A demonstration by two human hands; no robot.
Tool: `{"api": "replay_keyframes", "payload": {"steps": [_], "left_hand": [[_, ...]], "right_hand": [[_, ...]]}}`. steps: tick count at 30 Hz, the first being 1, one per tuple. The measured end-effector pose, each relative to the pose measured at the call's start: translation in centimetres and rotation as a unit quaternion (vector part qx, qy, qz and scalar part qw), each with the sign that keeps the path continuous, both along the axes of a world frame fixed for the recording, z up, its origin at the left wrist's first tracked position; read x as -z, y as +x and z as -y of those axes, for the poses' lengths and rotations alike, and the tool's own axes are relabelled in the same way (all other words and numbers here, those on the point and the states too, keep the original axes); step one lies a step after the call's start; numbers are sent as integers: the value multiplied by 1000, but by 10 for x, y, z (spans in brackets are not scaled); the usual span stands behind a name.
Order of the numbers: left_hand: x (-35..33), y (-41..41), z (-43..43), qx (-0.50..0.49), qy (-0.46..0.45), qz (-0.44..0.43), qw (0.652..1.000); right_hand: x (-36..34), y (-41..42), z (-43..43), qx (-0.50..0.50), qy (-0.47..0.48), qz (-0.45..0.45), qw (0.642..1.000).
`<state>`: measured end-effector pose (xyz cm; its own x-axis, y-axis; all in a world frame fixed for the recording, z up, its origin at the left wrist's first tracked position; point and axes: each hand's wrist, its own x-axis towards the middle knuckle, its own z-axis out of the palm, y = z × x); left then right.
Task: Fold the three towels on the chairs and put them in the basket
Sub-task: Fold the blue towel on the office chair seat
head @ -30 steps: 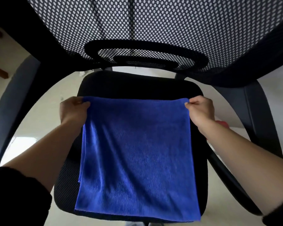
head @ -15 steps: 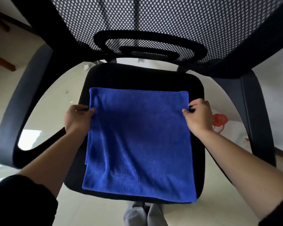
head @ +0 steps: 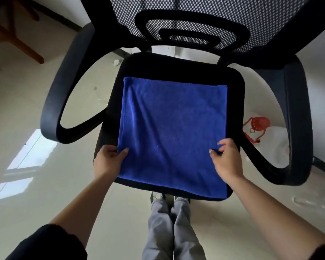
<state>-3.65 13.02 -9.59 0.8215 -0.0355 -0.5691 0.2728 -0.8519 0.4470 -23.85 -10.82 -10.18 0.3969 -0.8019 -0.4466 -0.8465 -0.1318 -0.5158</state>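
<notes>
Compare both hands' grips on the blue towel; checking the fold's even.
On the blue towel, the left hand pinches the left edge, the right hand the right edge. Left thumb lies flat on top; right fingers curl over a bunched bit. Both grip near the front of the seat.

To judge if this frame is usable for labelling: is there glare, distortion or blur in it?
Head view: strong wide-angle bending curves the chair armrest; window glare lies on the glossy floor at left; the blue towel, left hand and right hand look sharp, while the black seat shows little detail.
</notes>
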Motion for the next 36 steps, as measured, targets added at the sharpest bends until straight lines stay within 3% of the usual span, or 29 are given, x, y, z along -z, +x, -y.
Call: {"api": "replay_keyframes", "payload": {"steps": [7, 13, 19, 25, 31, 36], "left_hand": [[-11, -15, -7, -7, -83, 18, 996], [-9, -26, -27, -5, -87, -66, 994], [-22, -26, -31, -121, -179, -130, 968], [-20, -28, -62, -56, -62, -124, 989], [-16, -33, -59, -37, -57, -101, 993], [-13, -41, -54, 14, 6, -94, 995]], "right_hand": [[0, -9, -7, -30, 27, -12, 999], [-3, -8, -9, -71, 42, -56, 995], [-7, -11, -11, -117, 57, -95, 987], [-8, -12, -15, -128, 45, -93, 986], [-12, -30, -25, -13, -19, -41, 999], [-13, -54, -35, 79, 51, -97, 991]]}}
